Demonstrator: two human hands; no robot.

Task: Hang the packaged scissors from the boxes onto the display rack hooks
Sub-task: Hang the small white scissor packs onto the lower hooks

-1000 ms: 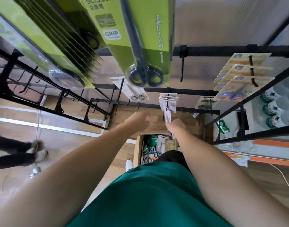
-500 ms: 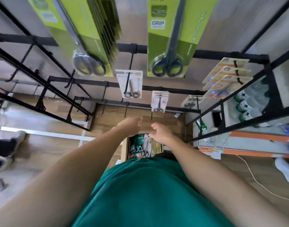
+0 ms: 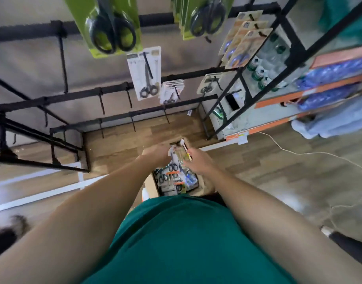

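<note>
Packaged scissors [image 3: 179,153], a small carded bundle, held between both hands above the cardboard box [image 3: 150,186] on the wooden floor [image 3: 118,144]. Right hand [image 3: 197,162]: grip closed around the bundle's right edge. Left hand [image 3: 156,155]: fingers curled against its left edge; exact contact blurred. More packs [image 3: 172,178] fill the box. Beyond, the black display rack [image 3: 106,93] carries a white scissors card [image 3: 145,73] and green scissors packs [image 3: 111,27].
</note>
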